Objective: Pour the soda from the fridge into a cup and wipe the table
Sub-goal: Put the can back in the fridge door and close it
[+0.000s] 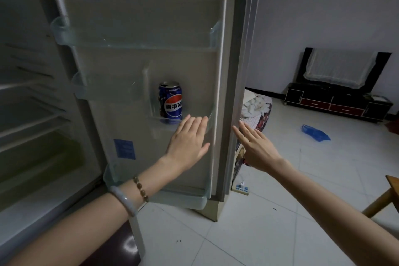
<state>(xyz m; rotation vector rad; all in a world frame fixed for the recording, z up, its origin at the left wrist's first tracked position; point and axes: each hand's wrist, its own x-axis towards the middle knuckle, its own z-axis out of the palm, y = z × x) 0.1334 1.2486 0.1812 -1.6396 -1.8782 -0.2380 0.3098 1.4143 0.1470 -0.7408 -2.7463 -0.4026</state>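
A blue Pepsi soda can (170, 101) stands upright in a clear shelf (194, 124) on the inside of the open fridge door (151, 60). My left hand (187, 140) reaches toward it with straight fingers, fingertips just below and to the right of the can, holding nothing. My right hand (254, 147) is flat with straight fingers at the outer edge of the door, to the right of the can. No cup or table top is in view.
The fridge interior (28, 114) with bare shelves is at the left. A wooden furniture corner (386, 196) juts in at the right. On the tiled floor lie a power strip (240, 188) and a blue bag (315, 133). A dark TV stand (336, 101) lines the far wall.
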